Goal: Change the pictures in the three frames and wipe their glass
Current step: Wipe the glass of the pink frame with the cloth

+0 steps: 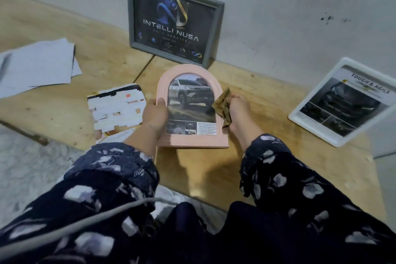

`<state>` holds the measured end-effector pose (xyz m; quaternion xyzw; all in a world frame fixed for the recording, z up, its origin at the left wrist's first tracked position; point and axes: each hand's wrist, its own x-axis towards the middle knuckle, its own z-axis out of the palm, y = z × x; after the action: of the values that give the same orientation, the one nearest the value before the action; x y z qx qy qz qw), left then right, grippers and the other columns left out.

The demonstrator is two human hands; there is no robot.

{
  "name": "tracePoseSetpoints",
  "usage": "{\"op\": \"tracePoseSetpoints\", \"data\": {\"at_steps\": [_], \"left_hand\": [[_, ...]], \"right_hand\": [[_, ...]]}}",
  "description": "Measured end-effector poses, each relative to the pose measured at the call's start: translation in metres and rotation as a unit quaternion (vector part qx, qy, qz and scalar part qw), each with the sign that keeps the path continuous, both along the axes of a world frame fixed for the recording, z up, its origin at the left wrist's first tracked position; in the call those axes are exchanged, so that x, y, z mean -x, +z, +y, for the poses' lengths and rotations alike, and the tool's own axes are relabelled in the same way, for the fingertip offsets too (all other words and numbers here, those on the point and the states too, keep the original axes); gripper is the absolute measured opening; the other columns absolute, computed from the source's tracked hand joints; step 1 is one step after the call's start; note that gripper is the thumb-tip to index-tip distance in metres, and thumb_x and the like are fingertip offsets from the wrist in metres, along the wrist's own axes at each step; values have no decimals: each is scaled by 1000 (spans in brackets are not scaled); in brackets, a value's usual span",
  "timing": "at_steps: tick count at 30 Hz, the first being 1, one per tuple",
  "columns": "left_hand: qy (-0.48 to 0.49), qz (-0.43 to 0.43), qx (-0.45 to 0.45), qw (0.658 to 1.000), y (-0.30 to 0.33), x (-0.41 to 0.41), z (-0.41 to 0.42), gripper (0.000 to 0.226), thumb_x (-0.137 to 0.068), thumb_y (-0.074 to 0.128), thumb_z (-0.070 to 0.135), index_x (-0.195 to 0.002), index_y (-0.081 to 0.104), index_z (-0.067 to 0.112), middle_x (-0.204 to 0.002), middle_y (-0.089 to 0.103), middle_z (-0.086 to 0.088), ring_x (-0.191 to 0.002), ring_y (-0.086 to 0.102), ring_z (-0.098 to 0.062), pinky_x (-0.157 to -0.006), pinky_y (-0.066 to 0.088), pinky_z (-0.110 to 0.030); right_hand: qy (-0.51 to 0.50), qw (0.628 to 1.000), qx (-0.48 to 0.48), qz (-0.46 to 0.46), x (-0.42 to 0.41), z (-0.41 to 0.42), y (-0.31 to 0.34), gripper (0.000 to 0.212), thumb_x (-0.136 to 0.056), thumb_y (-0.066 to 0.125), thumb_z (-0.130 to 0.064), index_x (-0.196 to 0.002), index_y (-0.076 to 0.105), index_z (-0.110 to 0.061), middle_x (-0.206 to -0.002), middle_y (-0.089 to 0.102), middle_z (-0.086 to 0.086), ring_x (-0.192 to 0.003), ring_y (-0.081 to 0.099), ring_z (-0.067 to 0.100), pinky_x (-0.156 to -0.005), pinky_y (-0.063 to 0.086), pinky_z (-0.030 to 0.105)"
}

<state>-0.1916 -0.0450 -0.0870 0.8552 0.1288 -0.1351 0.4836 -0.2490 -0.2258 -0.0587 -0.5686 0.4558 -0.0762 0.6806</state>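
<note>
A pink arched frame [190, 83] with a car picture behind its glass is held tilted above the wooden board. My left hand [154, 114] grips its left edge. My right hand [237, 111] holds a crumpled brown cloth [222, 105] against the frame's right side, at the edge of the glass. A grey frame [173, 21] with a dark "Intelli Nusa" poster leans on the wall behind. A white frame [345, 100] with a "Tough & Agile" car print leans at the right.
A torn backing card [116, 109] lies left of the pink frame. Loose white sheets [38, 66] lie at far left. The wooden board [267, 113] sits on a pale floor against a grey wall. A grey cable [85, 221] crosses my lap.
</note>
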Motion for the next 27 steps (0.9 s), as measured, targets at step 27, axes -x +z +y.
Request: {"op": "tracePoseSetpoints", "data": {"at_steps": [27], "left_hand": [[243, -122, -48, 961, 32, -201, 318, 31, -99, 35, 23, -77, 45, 3, -66, 43, -3, -59, 39, -18, -55, 24, -34]], "right_hand": [[406, 752, 512, 87, -274, 226, -27, 37, -86, 38, 2, -119, 51, -8, -128, 51, 14, -122, 46, 33, -102, 37, 41]]}}
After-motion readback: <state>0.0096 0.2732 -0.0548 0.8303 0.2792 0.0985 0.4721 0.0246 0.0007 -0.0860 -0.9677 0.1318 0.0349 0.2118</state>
